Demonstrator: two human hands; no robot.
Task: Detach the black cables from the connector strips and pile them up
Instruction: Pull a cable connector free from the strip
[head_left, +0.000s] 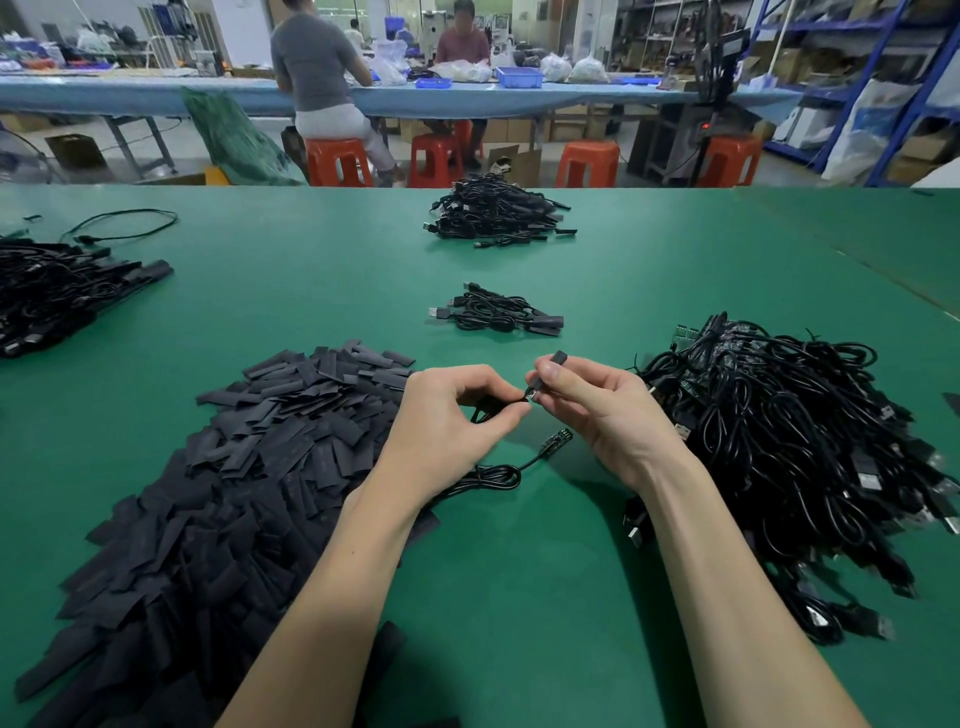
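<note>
Both hands meet over the green table (519, 597). My left hand (449, 415) pinches a thin black cable (498, 475) near its end; the rest of it lies coiled on the table below, and a small connector board (557, 440) lies at its far end. My right hand (597, 410) pinches a short black sleeve (550, 366) right at the cable's tip. A big tangle of black cables with connector strips (779, 441) lies to the right. A small heap of finished cables (496, 312) lies just beyond my hands.
A wide heap of flat black sleeve pieces (234, 467) covers the left side. More cable piles lie at the far middle (493, 213) and far left (57, 286). A loose cable (124, 226) lies at far left. People sit at a bench behind, with red stools.
</note>
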